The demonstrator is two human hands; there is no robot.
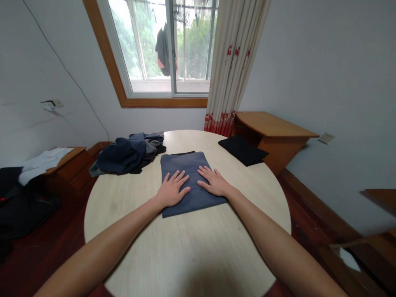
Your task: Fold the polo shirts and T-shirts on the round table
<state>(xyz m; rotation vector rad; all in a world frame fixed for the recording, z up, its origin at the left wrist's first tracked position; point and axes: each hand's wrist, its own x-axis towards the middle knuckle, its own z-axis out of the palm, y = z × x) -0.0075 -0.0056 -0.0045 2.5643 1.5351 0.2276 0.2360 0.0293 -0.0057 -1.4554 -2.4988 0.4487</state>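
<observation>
A folded blue-grey garment point(193, 194) lies flat on the round pale wooden table point(185, 251). My left hand point(173, 189) rests palm down on its left part, fingers spread. On its right part my right hand point(213, 181) also lies flat with the fingers apart. Neither hand grips the cloth. A bit of black fabric shows at the garment's far edge. What kind of garment it is, I cannot tell.
A rumpled heap of dark clothes point(130, 152) sits at the table's far left edge. At the far right lies a folded black garment point(243, 150). Behind it stand a wooden desk point(275, 123) and a patterned curtain point(238, 62) beside the window.
</observation>
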